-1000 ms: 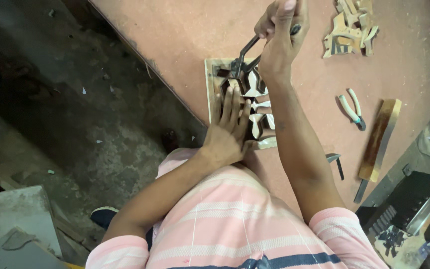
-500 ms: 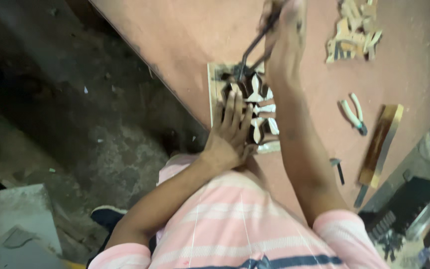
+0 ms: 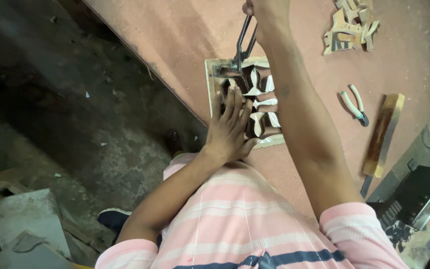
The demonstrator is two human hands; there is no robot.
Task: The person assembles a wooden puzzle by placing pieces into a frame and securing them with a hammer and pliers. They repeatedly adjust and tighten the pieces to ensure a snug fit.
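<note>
A: Entry, head view. I log the left hand (image 3: 230, 127) flat, fingers spread, palm pressing down on the wooden panel (image 3: 214, 74). It grips nothing; it just bears on the board's near half.

B: And the panel itself?

A: Pale square board, lying flat on the reddish surface (image 3: 175, 35), directly under the left hand. It has dark openings with curved pale pieces left between them; those show just to the right of the fingers.

B: Right hand?

A: The right hand (image 3: 267, 10) sits beyond the left one, at the top edge of the view, partly cut off. It is clenched around the upper end of a thin metal saw frame (image 3: 244, 42), whose lower end meets the panel's far corner, just ahead of the left fingertips. I cannot tell the blade.

B: Anything else near?

A: To the right of the right forearm, well apart: small pliers with pale handles (image 3: 355, 105), and a long wooden block (image 3: 384, 134) just beside them. Farther ahead on that side, a heap of cut wooden scraps (image 3: 352, 27). The person wears a pink striped shirt (image 3: 245, 224).
</note>
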